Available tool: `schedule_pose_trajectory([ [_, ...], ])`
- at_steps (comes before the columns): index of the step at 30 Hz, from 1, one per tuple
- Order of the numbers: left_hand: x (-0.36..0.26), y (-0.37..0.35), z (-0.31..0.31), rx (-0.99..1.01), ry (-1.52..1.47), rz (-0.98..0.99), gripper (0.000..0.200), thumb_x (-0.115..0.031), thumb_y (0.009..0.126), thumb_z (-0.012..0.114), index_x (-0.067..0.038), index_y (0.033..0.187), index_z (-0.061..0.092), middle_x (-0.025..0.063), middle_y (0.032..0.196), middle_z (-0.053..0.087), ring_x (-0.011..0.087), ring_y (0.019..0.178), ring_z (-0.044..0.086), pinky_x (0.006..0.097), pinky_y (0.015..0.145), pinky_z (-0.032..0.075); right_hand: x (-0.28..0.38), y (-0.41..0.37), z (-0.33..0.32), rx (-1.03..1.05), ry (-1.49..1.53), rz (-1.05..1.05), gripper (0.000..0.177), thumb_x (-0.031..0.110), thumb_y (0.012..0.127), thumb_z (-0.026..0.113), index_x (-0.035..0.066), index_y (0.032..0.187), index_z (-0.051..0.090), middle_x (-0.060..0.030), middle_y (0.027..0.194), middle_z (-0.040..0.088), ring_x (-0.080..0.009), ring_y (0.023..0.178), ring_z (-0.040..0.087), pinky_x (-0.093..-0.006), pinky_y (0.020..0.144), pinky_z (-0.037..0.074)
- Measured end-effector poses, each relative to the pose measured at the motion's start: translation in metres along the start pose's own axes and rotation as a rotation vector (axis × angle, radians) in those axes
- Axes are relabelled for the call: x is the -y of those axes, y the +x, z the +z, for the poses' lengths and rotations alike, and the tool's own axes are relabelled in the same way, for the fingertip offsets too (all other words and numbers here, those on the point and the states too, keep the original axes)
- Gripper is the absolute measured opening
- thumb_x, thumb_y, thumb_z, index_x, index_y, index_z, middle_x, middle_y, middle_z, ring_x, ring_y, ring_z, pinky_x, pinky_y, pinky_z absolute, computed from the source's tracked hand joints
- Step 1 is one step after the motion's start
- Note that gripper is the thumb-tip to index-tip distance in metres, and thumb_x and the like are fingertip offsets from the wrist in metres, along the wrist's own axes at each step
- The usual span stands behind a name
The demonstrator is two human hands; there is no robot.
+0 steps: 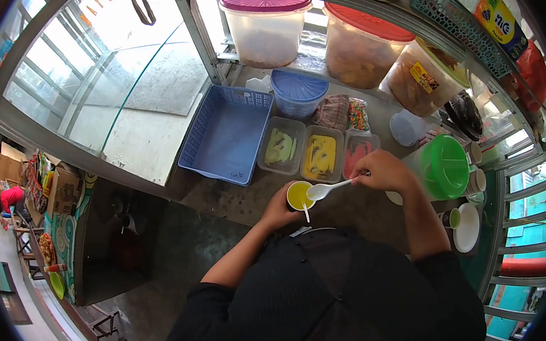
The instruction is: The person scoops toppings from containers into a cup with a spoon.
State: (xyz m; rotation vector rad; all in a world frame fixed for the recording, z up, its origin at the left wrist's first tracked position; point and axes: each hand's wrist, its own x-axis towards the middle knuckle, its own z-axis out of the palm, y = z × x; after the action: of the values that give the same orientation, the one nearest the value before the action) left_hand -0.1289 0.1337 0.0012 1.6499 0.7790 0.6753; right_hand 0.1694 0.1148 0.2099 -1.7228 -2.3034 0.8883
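Yellow-filled cup [299, 196] is gripped by left hand [279, 212] at the near edge of the worktop [224, 200], close to the body. Spoon [331, 188] is pinched in right hand [383, 171]. Its long axis runs right-to-left, bowl at the cup's right rim. Three open tubs [319, 156] are set just behind.

black, finely striped shirt [321, 295]
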Motion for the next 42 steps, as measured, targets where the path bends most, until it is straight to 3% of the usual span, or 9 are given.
schedule_pose_trajectory([
  [6,0.006,-0.001,0.000,-0.008,0.016,0.024,0.084,-0.017,0.067,0.086,-0.003,0.141,0.050,0.0161,0.137,0.060,0.0312,0.130,0.057,0.0397,0.110,0.043,0.007,0.008,0.008,-0.079,-0.191,-0.042,0.015,0.024,0.083,0.076,0.012,0.090,0.080,-0.0117,0.085,0.074,-0.0322,0.081,0.071,-0.0418,0.076,0.054],
  [9,-0.002,0.001,-0.002,0.002,0.019,0.021,0.083,-0.016,0.067,0.085,-0.003,0.141,0.050,0.0162,0.137,0.060,0.0312,0.130,0.057,0.0397,0.110,0.043,0.016,0.007,0.002,-0.017,-0.119,0.107,0.013,0.023,0.086,0.070,0.014,0.089,0.079,-0.0088,0.087,0.074,-0.0301,0.090,0.069,-0.0496,0.101,0.045],
  [18,0.002,-0.001,-0.003,-0.009,0.070,0.051,0.084,-0.015,0.067,0.083,-0.003,0.142,0.049,0.0168,0.139,0.058,0.0320,0.132,0.055,0.0397,0.110,0.043,-0.023,0.008,0.018,-0.408,-0.016,0.154,0.017,0.029,0.086,0.074,0.015,0.093,0.080,-0.0097,0.085,0.075,-0.0308,0.081,0.072,-0.0415,0.074,0.056],
  [24,0.006,-0.001,-0.002,0.004,0.071,0.053,0.084,-0.014,0.067,0.083,-0.004,0.143,0.048,0.0172,0.140,0.058,0.0325,0.132,0.054,0.0399,0.111,0.042,-0.057,0.017,0.064,-0.373,-0.137,0.383,0.022,0.031,0.084,0.075,0.015,0.099,0.078,-0.0097,0.087,0.075,-0.0311,0.083,0.072,-0.0426,0.076,0.057],
  [30,0.010,-0.002,-0.001,0.004,0.067,0.050,0.085,-0.015,0.068,0.083,-0.004,0.144,0.047,0.0168,0.140,0.057,0.0322,0.134,0.054,0.0400,0.112,0.042,-0.042,0.013,0.078,-0.705,-0.539,0.028,0.043,0.030,0.081,0.079,0.015,0.121,0.070,-0.0067,0.082,0.069,-0.0266,0.082,0.070,-0.0400,0.075,0.055],
  [33,0.012,0.000,-0.002,0.009,0.073,0.050,0.085,-0.016,0.068,0.084,-0.003,0.144,0.048,0.0169,0.140,0.057,0.0323,0.134,0.054,0.0402,0.112,0.042,-0.004,0.010,0.070,-0.204,0.122,0.070,0.046,0.027,0.079,0.081,0.014,0.122,0.070,-0.0069,0.079,0.067,-0.0236,0.079,0.069,-0.0391,0.072,0.053],
  [36,0.008,0.000,-0.003,0.021,0.054,0.051,0.084,-0.016,0.069,0.084,-0.003,0.143,0.048,0.0170,0.140,0.058,0.0325,0.133,0.055,0.0402,0.111,0.042,0.030,0.008,0.066,0.185,0.283,-0.020,0.043,0.021,0.081,0.080,0.014,0.122,0.070,-0.0059,0.081,0.067,-0.0166,0.074,0.065,-0.0332,0.070,0.051],
  [39,0.001,-0.001,-0.004,0.021,0.032,0.055,0.082,-0.017,0.070,0.084,-0.003,0.143,0.048,0.0169,0.139,0.058,0.0322,0.131,0.056,0.0400,0.110,0.043,0.039,0.013,0.079,0.215,0.248,-0.140,0.037,0.020,0.085,0.077,0.013,0.120,0.070,-0.0063,0.081,0.068,-0.0190,0.074,0.066,-0.0351,0.071,0.052],
  [42,0.001,0.000,-0.003,0.009,0.041,0.086,0.081,-0.017,0.071,0.084,-0.002,0.142,0.049,0.0167,0.138,0.058,0.0316,0.131,0.056,0.0398,0.109,0.044,0.024,0.024,0.105,0.078,0.153,-0.275,0.034,0.021,0.087,0.074,0.012,0.119,0.069,-0.0064,0.082,0.068,-0.0228,0.076,0.067,-0.0371,0.072,0.052],
])
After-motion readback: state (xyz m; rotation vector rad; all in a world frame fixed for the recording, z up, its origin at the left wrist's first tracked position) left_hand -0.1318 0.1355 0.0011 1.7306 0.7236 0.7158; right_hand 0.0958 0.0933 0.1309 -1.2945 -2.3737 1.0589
